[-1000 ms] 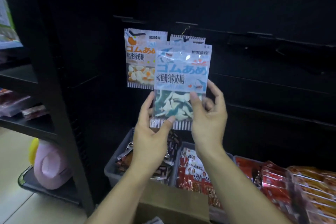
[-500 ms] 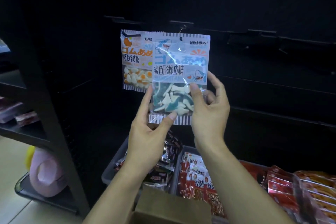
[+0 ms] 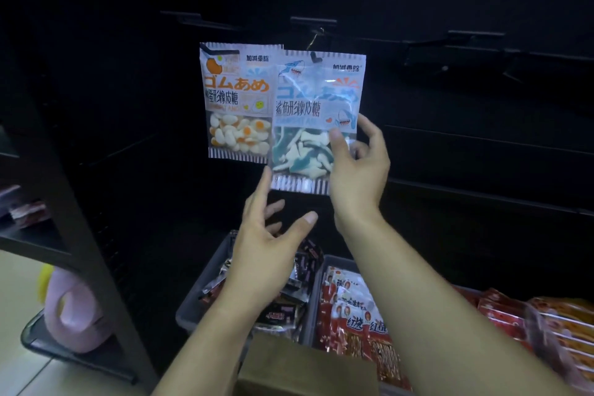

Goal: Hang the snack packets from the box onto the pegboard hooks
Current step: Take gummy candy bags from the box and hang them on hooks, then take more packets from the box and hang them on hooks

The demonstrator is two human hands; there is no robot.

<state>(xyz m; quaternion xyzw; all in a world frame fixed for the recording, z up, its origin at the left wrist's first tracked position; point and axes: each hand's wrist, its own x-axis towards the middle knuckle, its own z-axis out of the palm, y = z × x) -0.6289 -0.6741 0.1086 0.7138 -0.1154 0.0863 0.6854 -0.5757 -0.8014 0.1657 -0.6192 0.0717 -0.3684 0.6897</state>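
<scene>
Right hand (image 3: 356,167) covers the shark packet's (image 3: 316,112) corner; hook indistinct.

you're in a shop: candy packets (image 3: 238,100) hang on a dark pegboard (image 3: 450,138) at centre, and bins (image 3: 193,309) of wrapped snacks (image 3: 350,309) fill the lower right.

The egg candy packet (image 3: 237,100) carries orange "ゴムあめ", black "蛋形橡皮糖" under it and the brand "加减乘除" at its top right. The shark candy packet (image 3: 316,112) shows "加减乘除" and "鲨鱼形橡皮糖"; its blue heading is blurred by glare. Red packets (image 3: 353,321) in the bin read "红烧".
</scene>
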